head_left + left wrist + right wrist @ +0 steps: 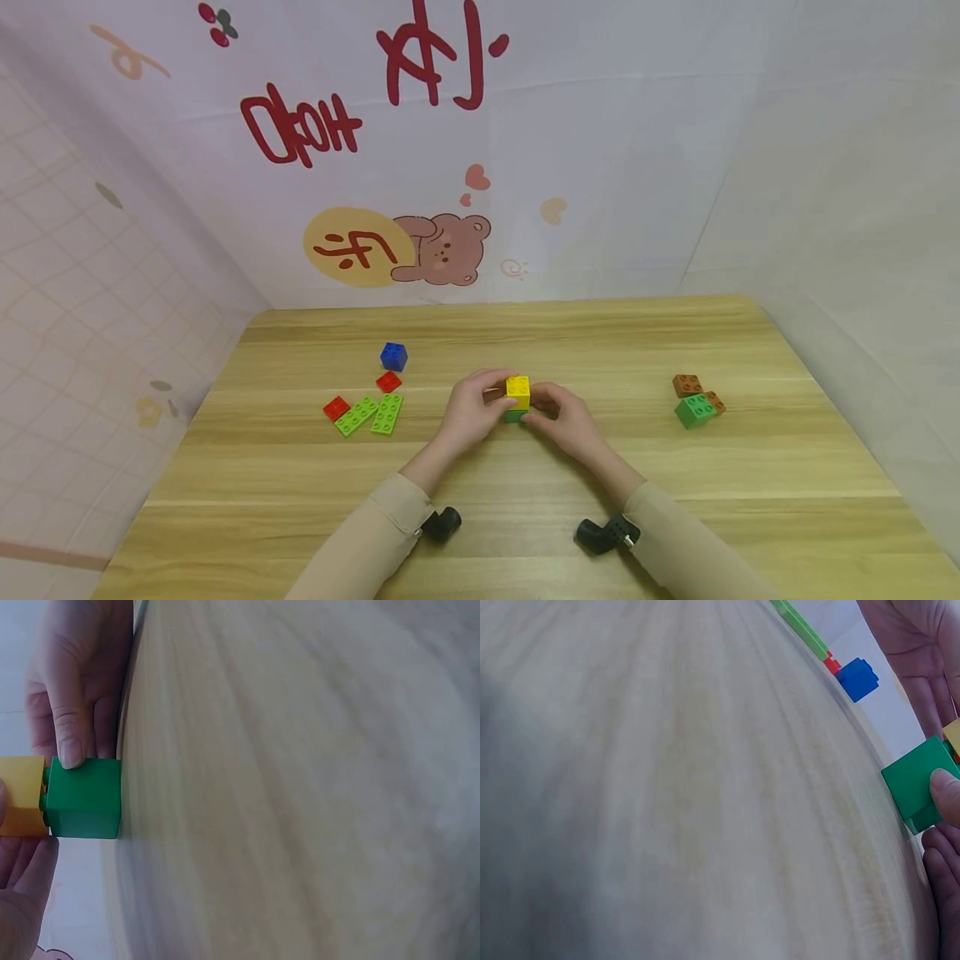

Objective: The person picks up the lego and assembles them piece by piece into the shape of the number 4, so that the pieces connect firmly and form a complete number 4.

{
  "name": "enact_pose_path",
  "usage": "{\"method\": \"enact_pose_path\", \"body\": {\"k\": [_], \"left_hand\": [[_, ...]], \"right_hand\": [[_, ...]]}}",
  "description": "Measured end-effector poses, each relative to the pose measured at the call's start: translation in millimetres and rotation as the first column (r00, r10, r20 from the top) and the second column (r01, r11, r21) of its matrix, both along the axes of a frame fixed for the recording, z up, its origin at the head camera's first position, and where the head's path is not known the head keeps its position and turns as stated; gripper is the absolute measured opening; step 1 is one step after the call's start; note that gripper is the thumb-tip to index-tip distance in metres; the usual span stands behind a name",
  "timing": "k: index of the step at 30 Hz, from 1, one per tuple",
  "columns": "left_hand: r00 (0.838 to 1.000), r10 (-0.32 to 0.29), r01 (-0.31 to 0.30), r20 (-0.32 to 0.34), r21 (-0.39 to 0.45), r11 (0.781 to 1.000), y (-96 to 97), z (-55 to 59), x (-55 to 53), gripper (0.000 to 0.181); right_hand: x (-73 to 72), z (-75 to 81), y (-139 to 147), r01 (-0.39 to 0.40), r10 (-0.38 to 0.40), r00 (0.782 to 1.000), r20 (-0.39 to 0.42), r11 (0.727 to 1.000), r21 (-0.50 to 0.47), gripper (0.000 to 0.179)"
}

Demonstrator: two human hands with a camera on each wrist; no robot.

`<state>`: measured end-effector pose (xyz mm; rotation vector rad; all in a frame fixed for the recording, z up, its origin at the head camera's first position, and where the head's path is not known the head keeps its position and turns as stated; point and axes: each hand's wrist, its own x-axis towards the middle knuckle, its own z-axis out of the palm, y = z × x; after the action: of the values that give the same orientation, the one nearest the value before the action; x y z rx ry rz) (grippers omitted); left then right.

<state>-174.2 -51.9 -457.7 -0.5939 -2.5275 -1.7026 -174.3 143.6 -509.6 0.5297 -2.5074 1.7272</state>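
Near the middle of the table, a yellow building block (517, 388) sits on top of a green building block (516, 415). My left hand (474, 408) grips the yellow block between thumb and fingers. From the other side my right hand (564, 421) holds the green block, its thumb flat on the near face in the left wrist view. That view shows a narrow gap with green studs between the yellow block (21, 796) and the green block (84, 799). The green block's (919, 784) base is right at the tabletop in the right wrist view.
On the left lie a blue block (393, 357), two red blocks (388, 382) and two light green bricks (387, 414). At the right, another green block (695, 410) stands by two brown blocks (687, 384). A printed cloth (600, 167) hangs behind the wooden table (480, 517).
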Motion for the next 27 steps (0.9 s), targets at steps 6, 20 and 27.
{"method": "enact_pose_path", "body": {"k": [6, 20, 27], "left_hand": [[1.000, 0.000, 0.000, 0.006, -0.004, 1.000, 0.1, 0.0, -0.5, 0.035], [0.999, -0.004, 0.004, 0.036, 0.007, 1.000, -0.7, -0.2, -2.6, 0.036], [0.999, -0.015, 0.015, 0.030, 0.012, 1.000, -1.8, -1.0, -3.6, 0.037]], "right_hand": [[-0.5, -1.0, -0.1, -0.002, 0.002, 1.000, -0.002, 1.000, -0.010, 0.037], [-1.4, -0.9, 1.3, -0.012, 0.012, 1.000, 0.007, 1.000, 0.010, 0.034], [-1.5, -0.4, 0.4, -0.012, 0.012, 1.000, 0.011, 1.000, 0.006, 0.034]]}}
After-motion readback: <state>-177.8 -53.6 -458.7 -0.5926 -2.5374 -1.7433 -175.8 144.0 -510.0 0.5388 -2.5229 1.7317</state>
